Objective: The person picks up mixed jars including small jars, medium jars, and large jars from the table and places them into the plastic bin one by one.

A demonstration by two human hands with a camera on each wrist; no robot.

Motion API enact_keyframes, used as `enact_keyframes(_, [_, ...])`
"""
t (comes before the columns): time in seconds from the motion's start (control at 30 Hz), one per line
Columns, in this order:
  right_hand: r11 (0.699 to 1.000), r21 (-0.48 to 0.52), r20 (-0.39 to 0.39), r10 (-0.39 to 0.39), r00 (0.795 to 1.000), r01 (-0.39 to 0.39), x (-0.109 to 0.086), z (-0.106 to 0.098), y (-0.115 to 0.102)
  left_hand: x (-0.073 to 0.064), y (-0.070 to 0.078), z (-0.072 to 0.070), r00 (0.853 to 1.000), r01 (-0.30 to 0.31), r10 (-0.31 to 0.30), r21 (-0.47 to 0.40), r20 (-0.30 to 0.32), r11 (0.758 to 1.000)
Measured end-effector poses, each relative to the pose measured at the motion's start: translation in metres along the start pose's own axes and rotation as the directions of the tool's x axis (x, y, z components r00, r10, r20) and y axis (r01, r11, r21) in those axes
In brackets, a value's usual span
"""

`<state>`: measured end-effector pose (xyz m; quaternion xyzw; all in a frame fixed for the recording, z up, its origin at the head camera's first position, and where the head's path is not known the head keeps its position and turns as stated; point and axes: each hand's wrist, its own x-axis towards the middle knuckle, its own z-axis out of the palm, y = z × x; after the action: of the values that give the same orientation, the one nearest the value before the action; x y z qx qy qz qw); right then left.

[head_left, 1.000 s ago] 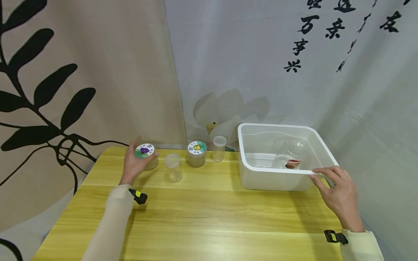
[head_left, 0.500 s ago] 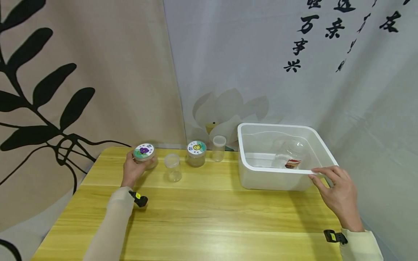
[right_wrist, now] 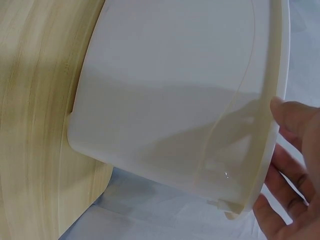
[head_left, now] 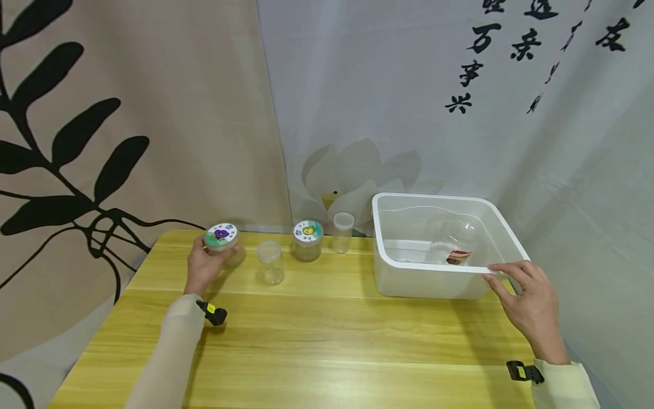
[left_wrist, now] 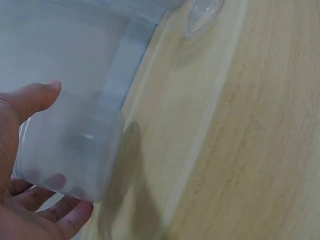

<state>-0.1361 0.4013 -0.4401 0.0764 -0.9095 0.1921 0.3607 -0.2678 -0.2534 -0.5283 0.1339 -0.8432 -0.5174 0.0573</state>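
My left hand (head_left: 203, 268) grips a clear plastic jar (left_wrist: 70, 145) at the table's far left. Its thumb lies on one side and its fingers curl round the other. The jar's round white lid (head_left: 221, 236) bears a purple and green print. Whether its base touches the table, I cannot tell. At the right, my right hand (head_left: 533, 304) holds the front right corner of a white plastic tub (head_left: 426, 284), its thumb and fingers on the rim (right_wrist: 272, 130). Inside the tub lies a clear container (head_left: 457, 236) with a red and brown label.
Beside the left hand stands a small clear jar (head_left: 271, 264). Farther right are a jar with a yellow-flower lid (head_left: 307, 244) and a slim clear jar (head_left: 343, 233). The wooden table (head_left: 317, 352) backs onto a printed curtain (head_left: 357, 85).
My left hand has come from over the jar's lid down to its side, and the jar has shifted slightly left. The right hand and the tub have stayed in place.
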Motion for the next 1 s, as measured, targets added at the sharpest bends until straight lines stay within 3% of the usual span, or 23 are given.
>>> enact_keyframes(0.3, [1.0,0.013,-0.01,-0.022,1.0,0.022,0.0,0.0,0.0,-0.004,0.016,-0.011,0.998,-0.032,0.032,-0.007,-0.045,0.999])
enact_keyframes(0.77, [0.999,0.025,-0.016,-0.03,0.999,0.031,0.002,0.001,-0.001,-0.009,0.048,-0.021,0.991,-0.126,0.126,-0.007,-0.05,0.992])
enact_keyframes(1.0, [1.0,0.017,-0.017,-0.022,1.0,0.022,0.001,0.001,-0.001,-0.015,0.068,-0.02,0.985,-0.169,0.169,-0.009,-0.043,0.986])
